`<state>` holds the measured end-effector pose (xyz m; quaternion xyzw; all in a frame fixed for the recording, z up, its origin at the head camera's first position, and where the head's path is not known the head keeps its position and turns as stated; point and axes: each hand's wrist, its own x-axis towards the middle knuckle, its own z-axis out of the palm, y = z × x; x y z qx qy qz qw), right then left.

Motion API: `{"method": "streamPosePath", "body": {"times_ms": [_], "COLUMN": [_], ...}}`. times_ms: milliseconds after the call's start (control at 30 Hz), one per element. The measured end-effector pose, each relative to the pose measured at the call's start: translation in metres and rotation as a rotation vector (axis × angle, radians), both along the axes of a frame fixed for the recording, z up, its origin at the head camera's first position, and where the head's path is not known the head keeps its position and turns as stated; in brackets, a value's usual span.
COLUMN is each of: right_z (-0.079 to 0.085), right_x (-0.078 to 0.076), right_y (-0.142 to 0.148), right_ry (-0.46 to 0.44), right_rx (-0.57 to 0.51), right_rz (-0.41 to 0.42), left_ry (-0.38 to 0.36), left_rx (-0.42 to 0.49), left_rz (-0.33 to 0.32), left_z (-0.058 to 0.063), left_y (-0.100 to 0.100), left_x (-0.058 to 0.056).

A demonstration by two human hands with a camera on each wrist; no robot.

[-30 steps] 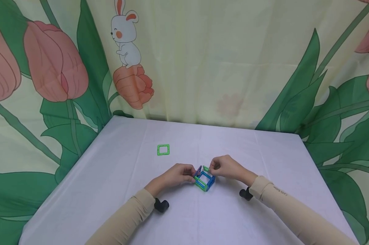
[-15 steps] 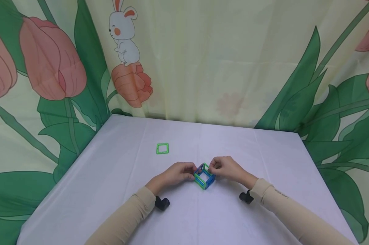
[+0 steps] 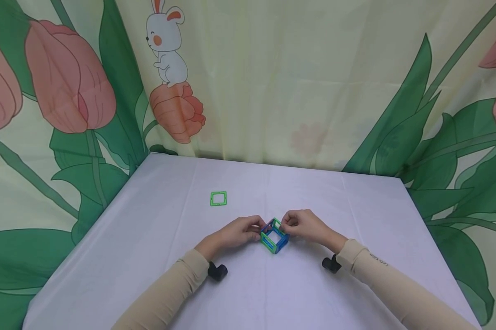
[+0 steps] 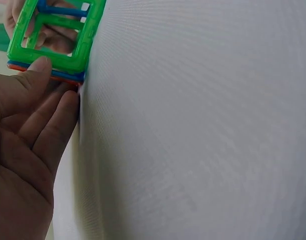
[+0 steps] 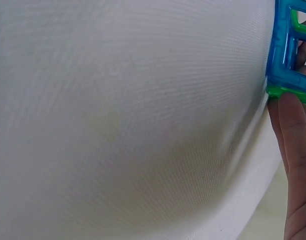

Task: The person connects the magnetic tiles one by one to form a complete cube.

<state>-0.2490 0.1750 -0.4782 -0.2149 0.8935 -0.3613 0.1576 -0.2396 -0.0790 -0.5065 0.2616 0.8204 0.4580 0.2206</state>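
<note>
Between my hands stands an open-topped box of square magnetic tiles (image 3: 275, 250) in green, blue and purple. My left hand (image 3: 235, 233) pinches its left side tile; in the left wrist view, the thumb lies at the edge of a green tile (image 4: 68, 63), the fingers behind a red-and-blue edge. From the other side, my right hand (image 3: 307, 225) pinches the green tile at the back right. The right wrist view has a blue tile (image 5: 279, 52) facing the camera, with right-hand fingertips (image 5: 291, 107) against the green edge beside it. The box's far sides are partly hidden by fingers.
One loose green square tile (image 3: 218, 205) lies flat on the white-covered table (image 3: 182, 183), behind and left of the box. A printed curtain (image 3: 264, 91) hangs right behind the table's back edge. Small black cameras (image 3: 218, 272) sit at both wrists.
The purple left tile and the green back-right tile leaned apart at first; they have come upright and now meet at the box's back corner. Both hands have kept hold, barely moving.
</note>
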Motion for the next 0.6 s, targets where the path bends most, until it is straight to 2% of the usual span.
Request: {"method": "streamPosePath", "body": {"times_ms": [167, 467, 600], "right_z": [0.0, -0.004, -0.008], "right_x": [-0.002, -0.008, -0.011], "right_y": [0.001, 0.013, 0.019], "right_ry": [-0.024, -0.306, -0.379], "right_rx": [-0.006, -0.155, -0.217], "right_rz": [-0.008, -0.052, -0.025], "left_ry": [-0.029, -0.035, 0.013], "left_rx": [0.026, 0.03, -0.003], "left_rz": [0.003, 0.009, 0.057], "left_z": [0.001, 0.002, 0.007], "left_y": [-0.001, -0.006, -0.018], "left_x": [0.0, -0.002, -0.008]}}
